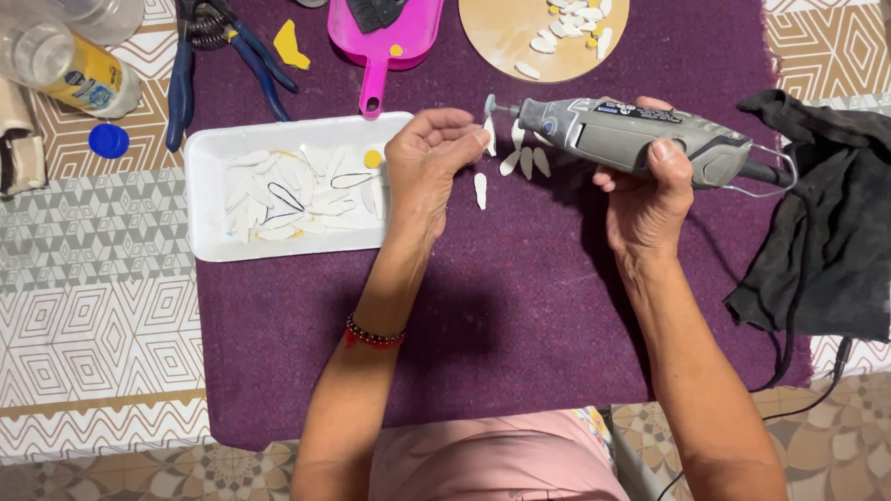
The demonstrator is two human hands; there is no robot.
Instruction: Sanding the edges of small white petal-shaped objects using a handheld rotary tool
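Head view. The right hand closes its grip fully around the grey rotary tool, fingers wrapped over the body, thumb on the near side. The tool lies level above the purple cloth, its small grinding bit pointing left; this orientation presents the bit directly to the workpiece. The cord leaves the rear of the tool and passes the dark rag at the right edge of the desk.

The left hand pinches a small white petal-shaped piece between thumb and fingertips, the grip closed on it. The piece is held upright, just beside the bit; whether the two touch cannot be determined. A fingertip hold leaves the piece's edge exposed to the bit.

On the cloth below the tool lie several loose white pieces, with one more slightly nearer the person. All are within short reach of the left hand.

A white tray sits at the left edge of the cloth and contains many similar white pieces. A round wooden board at the far edge carries a further group, kept apart from the tray stock.

Along the far edge: blue-handled pliers, a pink scoop. At the far left corner: a clear bottle lying on its side and a blue cap.
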